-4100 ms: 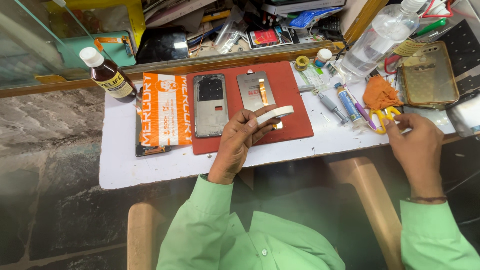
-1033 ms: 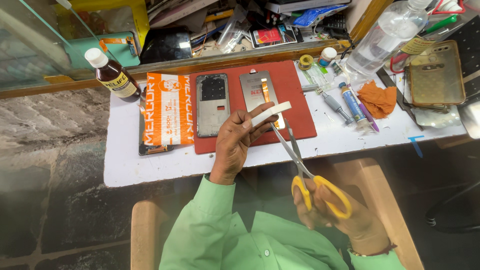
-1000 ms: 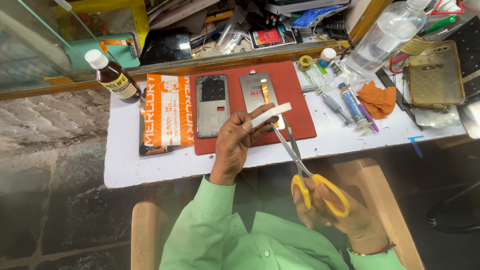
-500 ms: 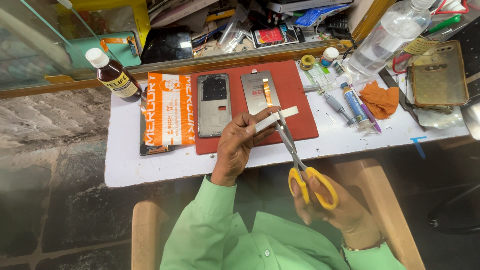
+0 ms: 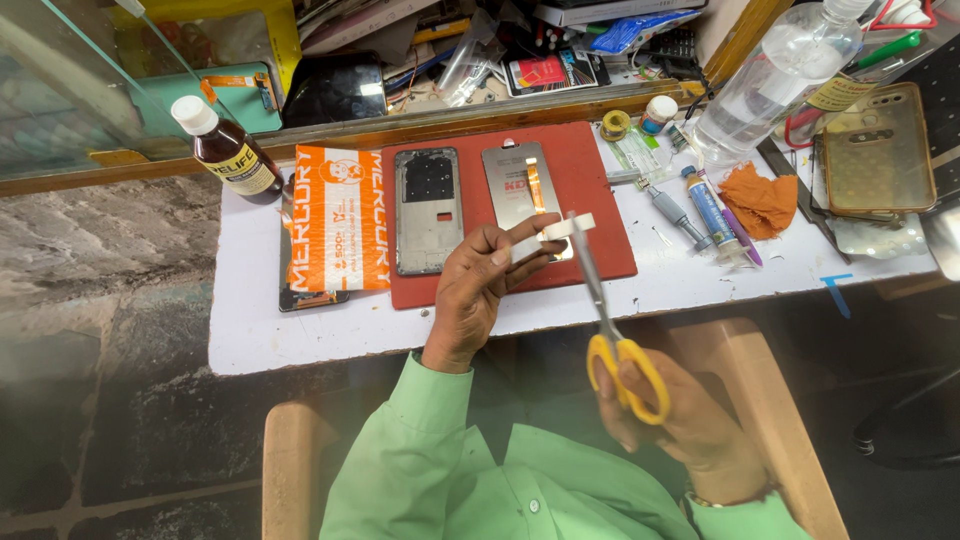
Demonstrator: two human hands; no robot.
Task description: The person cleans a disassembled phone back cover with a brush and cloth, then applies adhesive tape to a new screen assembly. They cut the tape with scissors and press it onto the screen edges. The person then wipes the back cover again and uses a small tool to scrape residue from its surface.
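Head view: the left hand (image 5: 478, 290) pinches a narrow white strip (image 5: 553, 232), apparently tape, between thumb and fingertips, holding it roughly level above the front edge of the red work mat (image 5: 600, 190). The strip is short, flat and pale, with one end projecting to the right past the fingers. The right hand (image 5: 680, 420) grips a pair of yellow-handled scissors (image 5: 605, 310), fingers through the loops; the steel blades point up and away from the body, and their tips meet the strip near its right end. Whether the blades are parted or shut at the tip cannot be told. Both sleeves are light green. On the red work mat lie a phone middle frame (image 5: 428, 210) and, just beside it to the right, a silver phone back panel (image 5: 520, 185). Left of the mat, an orange and white printed pouch (image 5: 338, 220) rests on a dark flat item. A brown bottle with a white cap (image 5: 225, 150) stands at the left rear of the white tabletop (image 5: 300, 335). To the right are a clear plastic bottle (image 5: 770, 80), an orange cloth (image 5: 760, 198), small tubes and pens, and a translucent phone case (image 5: 878, 150). Behind a wooden ledge, a cluttered tray holds mixed parts. The floor is dark stone.
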